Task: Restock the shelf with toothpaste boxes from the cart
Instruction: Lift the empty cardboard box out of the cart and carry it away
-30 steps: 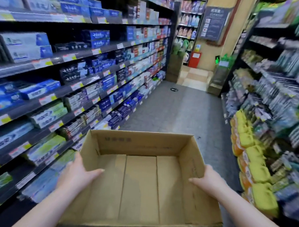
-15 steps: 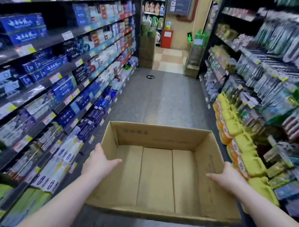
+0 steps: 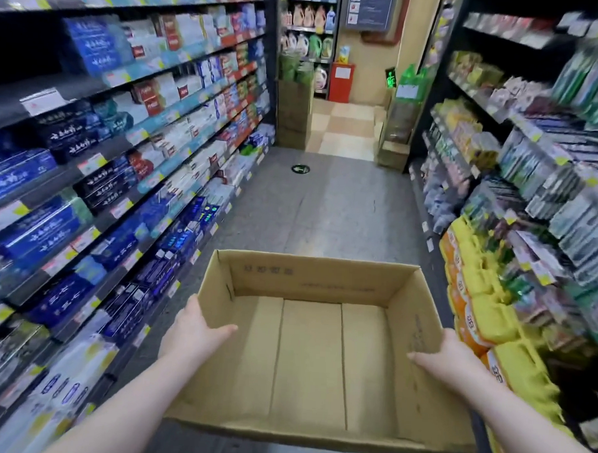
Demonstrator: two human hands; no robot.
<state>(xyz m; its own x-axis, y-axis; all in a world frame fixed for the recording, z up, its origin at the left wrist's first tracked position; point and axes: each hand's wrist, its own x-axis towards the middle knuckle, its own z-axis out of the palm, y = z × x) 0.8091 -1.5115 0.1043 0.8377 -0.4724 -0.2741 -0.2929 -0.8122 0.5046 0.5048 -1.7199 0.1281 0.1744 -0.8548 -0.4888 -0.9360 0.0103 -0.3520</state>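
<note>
Toothpaste boxes point(image 3: 93, 51) are stacked along the shelf point(image 3: 74, 88). A cardboard box point(image 3: 308, 363) is held by left hand point(image 3: 193, 334) and right hand point(image 3: 453, 359), fingers point(image 3: 226, 328) curled over its walls.

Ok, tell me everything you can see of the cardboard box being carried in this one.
The cardboard box is plain brown corrugated card, open at the top and empty. Its bottom shows flaps with seams running front to back. Faint print shows on the inside of the far wall and the right wall. It is held roughly level above the grey floor. The left hand grips its left wall and the right hand its right wall, each with the thumb over the rim, inside the box.
</note>
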